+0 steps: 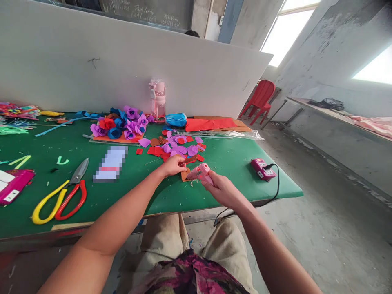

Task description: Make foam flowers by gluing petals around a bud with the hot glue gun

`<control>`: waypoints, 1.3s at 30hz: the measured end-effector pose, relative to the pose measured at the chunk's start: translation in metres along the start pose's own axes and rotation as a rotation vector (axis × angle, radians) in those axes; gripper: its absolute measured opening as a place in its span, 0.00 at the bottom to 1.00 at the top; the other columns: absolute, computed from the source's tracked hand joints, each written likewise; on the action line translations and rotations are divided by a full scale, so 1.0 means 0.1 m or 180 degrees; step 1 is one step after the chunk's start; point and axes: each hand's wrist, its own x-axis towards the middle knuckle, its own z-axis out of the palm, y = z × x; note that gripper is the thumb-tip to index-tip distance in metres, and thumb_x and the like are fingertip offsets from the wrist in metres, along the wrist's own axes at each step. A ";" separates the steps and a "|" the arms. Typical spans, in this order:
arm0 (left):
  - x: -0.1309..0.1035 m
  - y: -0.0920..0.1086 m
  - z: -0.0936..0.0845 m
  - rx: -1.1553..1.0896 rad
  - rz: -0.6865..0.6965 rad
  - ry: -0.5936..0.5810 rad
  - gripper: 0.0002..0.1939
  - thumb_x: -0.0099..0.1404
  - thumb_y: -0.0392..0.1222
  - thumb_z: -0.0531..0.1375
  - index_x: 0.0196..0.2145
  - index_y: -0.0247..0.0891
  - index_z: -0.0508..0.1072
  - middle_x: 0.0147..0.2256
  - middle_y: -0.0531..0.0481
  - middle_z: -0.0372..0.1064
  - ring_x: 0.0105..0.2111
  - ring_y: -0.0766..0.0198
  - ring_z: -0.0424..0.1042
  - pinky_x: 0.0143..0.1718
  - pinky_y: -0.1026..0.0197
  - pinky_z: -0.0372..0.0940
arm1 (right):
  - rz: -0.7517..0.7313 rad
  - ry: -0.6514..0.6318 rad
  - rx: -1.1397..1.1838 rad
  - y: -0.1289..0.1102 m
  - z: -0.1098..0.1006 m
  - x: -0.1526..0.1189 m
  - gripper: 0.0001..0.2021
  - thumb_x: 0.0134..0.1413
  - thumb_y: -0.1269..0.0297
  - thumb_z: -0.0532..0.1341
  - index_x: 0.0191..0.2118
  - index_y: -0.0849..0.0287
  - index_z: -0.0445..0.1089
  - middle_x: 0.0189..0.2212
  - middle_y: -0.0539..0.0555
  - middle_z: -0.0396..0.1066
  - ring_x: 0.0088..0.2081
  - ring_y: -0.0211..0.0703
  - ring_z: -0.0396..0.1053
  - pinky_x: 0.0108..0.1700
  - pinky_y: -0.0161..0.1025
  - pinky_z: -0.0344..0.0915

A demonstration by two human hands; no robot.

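On the near side, the right hand (pixel 225 190) grips 1 glue gun (pixel 202 172); the left hand (pixel 172 166) pinches brown paper (pixel 184 175) (petals (pixel 179 150) lie beyond).

No text could be read with certainty. Chalk writing stood on the dark chalkboard (pixel 153 14) in at least 2 groups, too small and faint to make out. Pale marks on the magenta socket block (pixel 263 169) to the right were also illegible. Pixelation covered the white rectangle (pixel 110 160) with its red band, hiding any lettering.
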 end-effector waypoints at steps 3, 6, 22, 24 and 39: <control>0.00 0.00 0.00 -0.0004 0.0002 -0.0003 0.07 0.47 0.41 0.62 0.20 0.34 0.69 0.19 0.55 0.62 0.22 0.67 0.60 0.23 0.64 0.51 | 0.0059 -0.0036 -0.0077 -0.01 0.04 0.02 0.10 0.59 0.58 0.51 0.36 0.56 0.65 0.29 0.53 0.71 0.28 0.41 0.64 0.30 0.34 0.54; 0.00 -0.02 0.01 -0.0016 0.0012 0.0005 0.05 0.47 0.39 0.61 0.21 0.34 0.69 0.19 0.55 0.63 0.22 0.67 0.60 0.23 0.65 0.51 | 0.0129 -0.0022 -0.0173 0.03 0.02 0.02 0.10 0.60 0.58 0.50 0.37 0.57 0.64 0.31 0.54 0.71 0.29 0.41 0.64 0.30 0.34 0.53; 0.01 -0.06 0.01 -0.0052 0.0079 0.0012 0.07 0.47 0.41 0.61 0.21 0.35 0.69 0.20 0.55 0.63 0.23 0.67 0.61 0.24 0.65 0.53 | 0.0077 -0.0030 -0.0141 0.05 0.06 0.02 0.11 0.60 0.56 0.49 0.36 0.56 0.62 0.29 0.52 0.69 0.28 0.40 0.63 0.30 0.34 0.54; 0.02 -0.07 0.01 -0.0075 0.0073 0.0020 0.07 0.47 0.41 0.61 0.21 0.35 0.69 0.20 0.55 0.63 0.23 0.67 0.61 0.25 0.65 0.53 | 0.0111 -0.0010 -0.0087 0.07 0.07 0.03 0.11 0.60 0.55 0.49 0.36 0.56 0.62 0.29 0.52 0.69 0.28 0.40 0.63 0.30 0.34 0.54; -0.09 0.07 -0.16 -0.2046 -0.0573 -0.0104 0.14 0.49 0.42 0.67 0.28 0.36 0.66 0.19 0.61 0.53 0.14 0.78 0.45 0.14 0.69 0.37 | 0.0683 0.0486 0.3257 0.64 -0.21 0.02 0.16 0.50 0.50 0.61 0.36 0.58 0.64 0.30 0.51 0.70 0.16 0.27 0.53 0.15 0.30 0.48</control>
